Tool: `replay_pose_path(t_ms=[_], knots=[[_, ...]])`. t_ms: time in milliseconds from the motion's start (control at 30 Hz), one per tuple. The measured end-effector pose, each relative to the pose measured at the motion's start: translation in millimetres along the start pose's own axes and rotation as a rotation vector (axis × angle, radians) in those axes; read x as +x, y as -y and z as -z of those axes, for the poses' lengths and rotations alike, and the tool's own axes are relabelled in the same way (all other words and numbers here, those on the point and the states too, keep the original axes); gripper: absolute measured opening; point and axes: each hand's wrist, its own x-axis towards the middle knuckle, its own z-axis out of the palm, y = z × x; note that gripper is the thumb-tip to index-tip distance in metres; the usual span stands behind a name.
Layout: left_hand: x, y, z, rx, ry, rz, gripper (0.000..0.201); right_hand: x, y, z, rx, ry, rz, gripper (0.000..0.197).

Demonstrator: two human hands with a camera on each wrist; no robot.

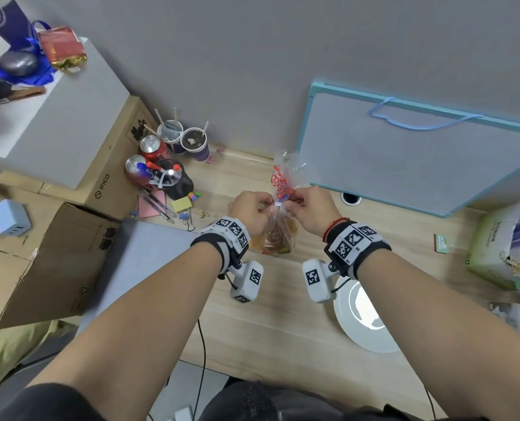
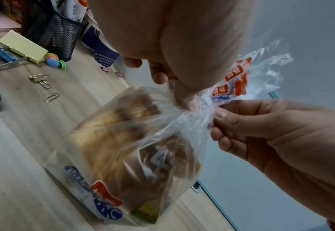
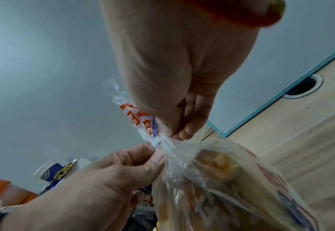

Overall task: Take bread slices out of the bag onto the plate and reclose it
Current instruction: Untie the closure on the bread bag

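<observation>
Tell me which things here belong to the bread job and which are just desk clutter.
Job:
bread bag, neck cinched by a white tie
left hand and right hand, both pinching the neck at the tie
white plate, no bread on it

Clutter:
soda cans
mesh pen holder
paper cups
binder clips
cardboard boxes
blue-framed board

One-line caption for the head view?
Both hands, left hand and right hand, pinch the bread bag at its tied neck; plate empty.

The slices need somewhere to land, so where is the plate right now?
In the head view the white plate sits on the wooden desk at the near right, partly under the right forearm, nearer the person than the bread bag.
</observation>
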Motion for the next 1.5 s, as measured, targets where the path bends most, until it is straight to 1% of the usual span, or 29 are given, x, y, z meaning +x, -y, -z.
replay_pose_path(t_ms=[133, 200, 267, 300, 367, 400, 467, 567, 667, 700, 733, 867, 967, 1033, 1100, 1167, 1233, 1333, 1433, 1500], knots=[[3, 1, 1, -0.028, 0.041, 0.001, 0.02, 1, -1, 5, 0.053, 0.045, -0.014, 0.018], [4, -1, 1, -0.025, 0.045, -0.011, 0.011, 2, 0, 7, 0.049, 0.037, -0.04, 0.016], [5, -4, 1, 0.031, 0.049, -0.045, 0.004, 2, 2, 9, 0.008, 0.009, -0.065, 0.015], [5, -5, 1, 0.063, 0.053, -0.067, 0.009, 2, 4, 9, -0.015, -0.008, -0.069, 0.016], [5, -8, 1, 0.123, 0.048, -0.102, 0.031, 1, 8, 10, -0.056, -0.031, -0.07, 0.018], [6, -10, 2, 0.147, 0.025, -0.105, 0.037, 1, 10, 9, -0.069, -0.038, -0.063, 0.019], [7, -14, 2, 0.169, -0.037, -0.082, 0.03, 0, 13, 9, -0.069, -0.031, -0.036, 0.019], [9, -18, 2, 0.186, -0.057, -0.039, 0.033, -1, 16, 11, -0.093, -0.002, 0.013, 0.019], [10, -19, -2, 0.186, -0.028, -0.048, 0.017, 3, 11, 10, -0.097, -0.016, -0.041, 0.017], [10, -19, -3, 0.182, -0.022, -0.047, 0.012, 3, 10, 9, -0.096, -0.028, -0.037, 0.018], [11, -19, -4, 0.17, -0.023, -0.045, 0.01, 2, 10, 8, -0.093, -0.043, -0.025, 0.019], [9, -16, -4, 0.085, -0.035, -0.043, 0.013, 0, 10, 7, -0.039, -0.101, -0.003, 0.017], [11, -5, -2, -0.021, 0.005, -0.041, 0.022, 3, 5, 7, -0.007, -0.162, -0.061, 0.015], [13, 1, 1, -0.102, 0.046, -0.042, 0.023, 4, 5, 6, 0.025, -0.166, -0.073, 0.01], [15, 4, 3, -0.154, 0.066, -0.049, 0.026, 3, 7, 5, 0.06, -0.163, -0.038, 0.006], [15, 5, 6, -0.186, 0.067, -0.068, 0.033, 3, 11, 6, 0.108, -0.166, 0.003, 0.01], [15, 6, 7, -0.217, 0.075, -0.067, 0.036, 2, 13, 7, 0.165, -0.16, 0.014, 0.018], [14, 7, 8, -0.232, 0.077, -0.066, 0.036, 3, 12, 7, 0.274, -0.12, 0.005, 0.035], [15, 9, 7, -0.244, 0.063, -0.069, 0.036, 2, 13, 8, 0.298, -0.056, 0.026, 0.04], [16, 11, 5, -0.257, 0.064, -0.071, 0.035, 2, 15, 9, 0.294, 0.012, 0.038, 0.038]])
